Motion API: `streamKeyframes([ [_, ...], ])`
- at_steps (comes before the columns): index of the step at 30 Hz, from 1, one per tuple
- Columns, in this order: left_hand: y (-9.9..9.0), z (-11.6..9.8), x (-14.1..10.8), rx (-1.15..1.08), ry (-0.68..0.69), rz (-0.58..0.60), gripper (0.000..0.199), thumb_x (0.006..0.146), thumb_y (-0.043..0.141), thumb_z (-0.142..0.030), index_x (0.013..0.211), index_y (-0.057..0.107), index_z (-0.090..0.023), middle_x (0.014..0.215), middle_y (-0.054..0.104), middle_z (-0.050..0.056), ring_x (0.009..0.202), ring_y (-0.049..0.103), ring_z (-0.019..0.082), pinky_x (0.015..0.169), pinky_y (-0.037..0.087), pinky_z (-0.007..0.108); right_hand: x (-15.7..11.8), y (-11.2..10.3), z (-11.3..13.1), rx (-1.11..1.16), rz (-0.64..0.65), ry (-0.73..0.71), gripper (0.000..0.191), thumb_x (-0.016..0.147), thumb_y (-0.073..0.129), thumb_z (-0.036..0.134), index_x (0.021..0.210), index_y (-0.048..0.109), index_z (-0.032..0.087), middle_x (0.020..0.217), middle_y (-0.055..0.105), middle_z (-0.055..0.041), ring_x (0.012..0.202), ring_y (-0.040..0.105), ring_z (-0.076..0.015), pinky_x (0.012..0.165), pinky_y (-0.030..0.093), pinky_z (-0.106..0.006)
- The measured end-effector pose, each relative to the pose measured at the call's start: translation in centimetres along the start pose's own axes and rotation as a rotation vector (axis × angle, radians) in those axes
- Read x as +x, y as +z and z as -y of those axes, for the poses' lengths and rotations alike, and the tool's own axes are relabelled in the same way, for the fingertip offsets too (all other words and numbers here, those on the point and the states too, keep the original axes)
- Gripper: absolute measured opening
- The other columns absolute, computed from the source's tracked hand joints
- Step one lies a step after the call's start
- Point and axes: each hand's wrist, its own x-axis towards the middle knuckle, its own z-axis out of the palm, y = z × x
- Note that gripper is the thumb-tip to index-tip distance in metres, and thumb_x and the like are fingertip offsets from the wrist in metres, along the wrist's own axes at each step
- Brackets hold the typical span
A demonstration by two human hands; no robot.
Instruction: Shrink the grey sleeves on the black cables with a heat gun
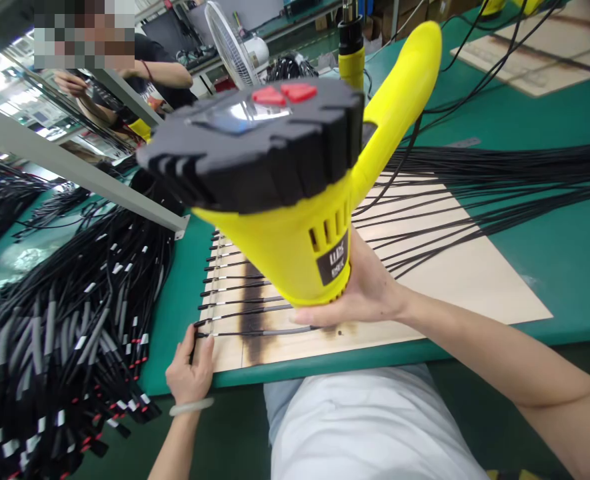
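Fig.: your R hand (359,293) grips yellow heat gun (295,200), center; your L hand (189,373) pinches cable end (205,335) on scorched board (475,287); cable bundle (69,313) left, lower left.

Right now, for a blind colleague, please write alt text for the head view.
A right hand holds a yellow heat gun over black cables laid across a scorched board; the left hand touches cable ends at its edge.

The way above the wooden board (455,287) was blocked by a yellow heat gun (275,250) held in the right hand (359,300). The left hand (189,370) was hemmed in by a heap of black cables (59,320), and a grey metal rail (75,160) was angled beyond it. Passage was left over the board's lower right part.
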Motion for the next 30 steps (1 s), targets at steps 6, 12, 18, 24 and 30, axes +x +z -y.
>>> streamKeyframes([
  [6,0.1,-0.22,0.03,-0.024,0.008,0.0,0.072,0.073,0.046,-0.063,0.12,0.057,-0.01,0.115,0.062,0.017,0.109,0.056,0.031,0.095,0.043,0.041,-0.26,-0.05,0.1,0.096,0.077,-0.065,0.073,0.057,0.081,0.026,0.111,0.031,0.025,0.114,0.053,-0.0033,0.108,0.053,-0.0194,0.099,0.042,-0.034],
  [12,0.11,-0.18,-0.1,-0.01,-0.015,0.013,0.071,0.074,0.046,-0.062,0.121,0.056,-0.01,0.115,0.062,0.017,0.112,0.054,0.031,0.097,0.041,0.043,0.02,-0.02,-0.35,0.029,0.008,-0.101,0.076,0.054,0.082,0.027,0.111,0.032,0.024,0.111,0.055,-0.0041,0.108,0.053,-0.0217,0.1,0.041,-0.037],
  [18,-0.08,-0.44,0.14,-0.01,-0.009,0.011,0.07,0.073,0.046,-0.062,0.121,0.056,-0.011,0.115,0.062,0.017,0.11,0.056,0.031,0.095,0.043,0.043,-0.23,0.03,-0.02,0.065,0.102,-0.042,0.077,0.056,0.08,0.03,0.114,0.03,0.024,0.114,0.055,-0.0055,0.108,0.054,-0.023,0.098,0.043,-0.039],
  [24,-0.02,-0.26,-0.13,-0.009,-0.004,0.008,0.073,0.073,0.045,-0.063,0.12,0.056,-0.008,0.114,0.061,0.019,0.11,0.055,0.032,0.096,0.042,0.043,-0.32,0.03,-0.01,0.037,0.044,-0.018,0.072,0.056,0.081,0.03,0.109,0.033,0.025,0.11,0.057,-0.0048,0.108,0.054,-0.0248,0.098,0.044,-0.042],
  [30,0.0,-0.14,-0.1,-0.023,0.0,-0.005,0.073,0.073,0.046,-0.063,0.12,0.056,-0.008,0.115,0.061,0.019,0.111,0.055,0.032,0.096,0.041,0.043,-0.26,-0.02,0.18,0.061,0.09,-0.019,0.076,0.054,0.082,0.029,0.111,0.031,0.026,0.112,0.057,-0.002,0.105,0.055,-0.0206,0.097,0.044,-0.036],
])
